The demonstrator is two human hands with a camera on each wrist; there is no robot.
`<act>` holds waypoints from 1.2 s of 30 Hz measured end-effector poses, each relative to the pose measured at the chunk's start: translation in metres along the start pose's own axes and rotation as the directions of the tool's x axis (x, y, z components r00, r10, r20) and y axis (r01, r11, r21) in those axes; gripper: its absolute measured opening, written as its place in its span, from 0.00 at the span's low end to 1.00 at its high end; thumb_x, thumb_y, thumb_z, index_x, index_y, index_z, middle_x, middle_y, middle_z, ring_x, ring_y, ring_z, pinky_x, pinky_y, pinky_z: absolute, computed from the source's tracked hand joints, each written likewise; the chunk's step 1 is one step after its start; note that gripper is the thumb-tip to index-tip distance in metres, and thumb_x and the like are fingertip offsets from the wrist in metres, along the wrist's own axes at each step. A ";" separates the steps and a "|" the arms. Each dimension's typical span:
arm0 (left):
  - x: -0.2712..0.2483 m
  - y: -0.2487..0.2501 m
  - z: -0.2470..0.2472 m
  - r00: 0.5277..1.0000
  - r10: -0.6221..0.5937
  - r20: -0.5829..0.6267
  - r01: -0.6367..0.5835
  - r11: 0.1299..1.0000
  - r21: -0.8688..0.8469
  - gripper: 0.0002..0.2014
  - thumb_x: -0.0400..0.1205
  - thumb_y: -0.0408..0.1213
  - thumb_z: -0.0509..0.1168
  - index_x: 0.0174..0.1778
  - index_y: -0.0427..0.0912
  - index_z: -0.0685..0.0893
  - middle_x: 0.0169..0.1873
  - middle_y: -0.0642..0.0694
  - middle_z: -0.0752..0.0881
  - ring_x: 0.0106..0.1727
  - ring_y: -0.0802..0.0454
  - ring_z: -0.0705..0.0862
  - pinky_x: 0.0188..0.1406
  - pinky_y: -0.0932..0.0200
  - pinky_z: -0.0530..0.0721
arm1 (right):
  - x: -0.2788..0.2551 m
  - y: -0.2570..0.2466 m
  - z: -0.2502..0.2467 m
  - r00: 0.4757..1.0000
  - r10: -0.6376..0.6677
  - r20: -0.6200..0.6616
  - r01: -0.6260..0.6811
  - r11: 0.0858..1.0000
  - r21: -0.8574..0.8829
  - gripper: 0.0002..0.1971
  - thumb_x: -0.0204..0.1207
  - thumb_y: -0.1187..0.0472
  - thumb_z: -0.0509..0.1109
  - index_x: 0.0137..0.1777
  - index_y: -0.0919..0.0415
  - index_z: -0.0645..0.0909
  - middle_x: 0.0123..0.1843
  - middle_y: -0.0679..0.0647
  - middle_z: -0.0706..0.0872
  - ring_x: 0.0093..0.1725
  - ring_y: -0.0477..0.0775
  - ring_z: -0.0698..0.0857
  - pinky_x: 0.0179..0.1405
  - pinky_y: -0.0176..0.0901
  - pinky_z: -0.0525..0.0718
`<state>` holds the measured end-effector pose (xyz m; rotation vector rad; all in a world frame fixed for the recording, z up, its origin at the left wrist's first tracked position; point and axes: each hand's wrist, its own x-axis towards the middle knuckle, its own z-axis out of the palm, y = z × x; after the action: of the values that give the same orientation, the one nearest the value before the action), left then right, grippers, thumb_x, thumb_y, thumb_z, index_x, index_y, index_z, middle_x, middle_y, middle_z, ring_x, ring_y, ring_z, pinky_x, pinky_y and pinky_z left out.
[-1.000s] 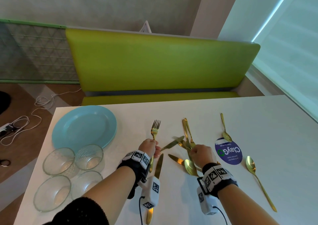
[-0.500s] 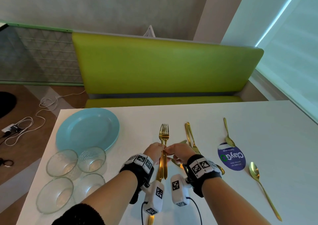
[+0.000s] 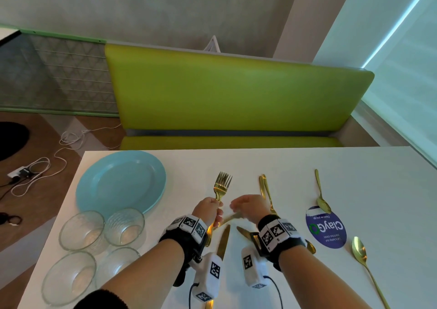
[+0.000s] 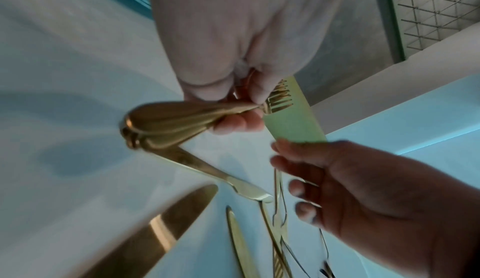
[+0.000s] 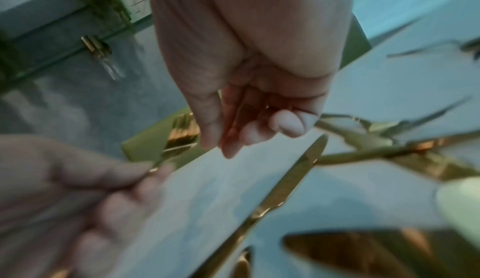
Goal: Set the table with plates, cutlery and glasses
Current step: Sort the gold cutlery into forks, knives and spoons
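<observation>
Overhead, the left hand (image 3: pixel 208 210) grips a bundle of gold forks (image 3: pixel 221 185) by the handles, tines pointing toward the table's far edge. Beside it the right hand (image 3: pixel 248 208) hovers with loose fingers and holds nothing. A blue plate (image 3: pixel 120 183) sits at the far left corner of the table (image 3: pixel 390 190), with four glass bowls (image 3: pixel 81 230) clustered along the left edge nearer the person. Knives (image 3: pixel 223 240) lie between the wrists, more cutlery (image 3: pixel 264 188) lies right of the hands, and two spoons (image 3: pixel 360 254) flank a round purple sticker (image 3: pixel 326 228) toward the right edge.

From the left wrist, the left hand's fingers (image 4: pixel 233 121) are curled round the fork handles (tines show beyond the fingertips); the right hand (image 4: pixel 363 190) is close by, fingers relaxed and apart, clear of the forks. Knives (image 4: pixel 155 227) lie flat on the table below.

From the right wrist, blurred, the right hand's fingers (image 5: pixel 233 134) hang loosely bent, empty, above a knife (image 5: pixel 285 182). The left hand (image 5: pixel 78 190) pinches the forks (image 5: pixel 179 136) at lower left.
</observation>
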<state>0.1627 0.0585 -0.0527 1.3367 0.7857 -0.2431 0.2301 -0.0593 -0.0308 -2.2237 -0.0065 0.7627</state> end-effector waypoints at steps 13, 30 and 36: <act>0.030 -0.009 -0.015 0.996 0.012 -0.087 -0.011 1.000 0.009 0.15 0.87 0.32 0.48 0.39 0.40 0.76 0.28 0.46 0.73 0.25 0.53 0.71 0.22 0.63 0.65 | 0.059 0.039 -0.067 0.921 0.214 -0.324 -0.364 0.771 -0.523 0.16 0.81 0.55 0.60 0.57 0.65 0.84 0.52 0.58 0.86 0.53 0.56 0.85 0.41 0.36 0.74; 0.019 -0.004 -0.015 0.990 0.047 -0.135 -0.033 0.995 0.099 0.09 0.87 0.33 0.52 0.44 0.40 0.75 0.29 0.48 0.74 0.24 0.54 0.72 0.17 0.67 0.66 | 0.053 0.038 -0.065 0.931 0.056 -0.361 -0.269 0.774 -0.574 0.16 0.82 0.55 0.61 0.57 0.67 0.83 0.56 0.61 0.87 0.57 0.59 0.85 0.50 0.43 0.81; 0.003 0.006 -0.013 0.979 0.089 -0.185 -0.038 0.964 0.261 0.07 0.84 0.36 0.55 0.52 0.40 0.76 0.29 0.47 0.77 0.27 0.51 0.76 0.23 0.64 0.72 | 0.012 0.013 -0.066 0.917 -0.395 -0.053 0.131 0.424 -0.896 0.12 0.82 0.60 0.59 0.61 0.58 0.81 0.60 0.53 0.83 0.63 0.55 0.76 0.62 0.46 0.76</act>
<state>0.1638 0.0728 -0.0508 1.6469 0.8957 -0.1675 0.2713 -0.1097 -0.0109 -3.1905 -0.8068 0.2486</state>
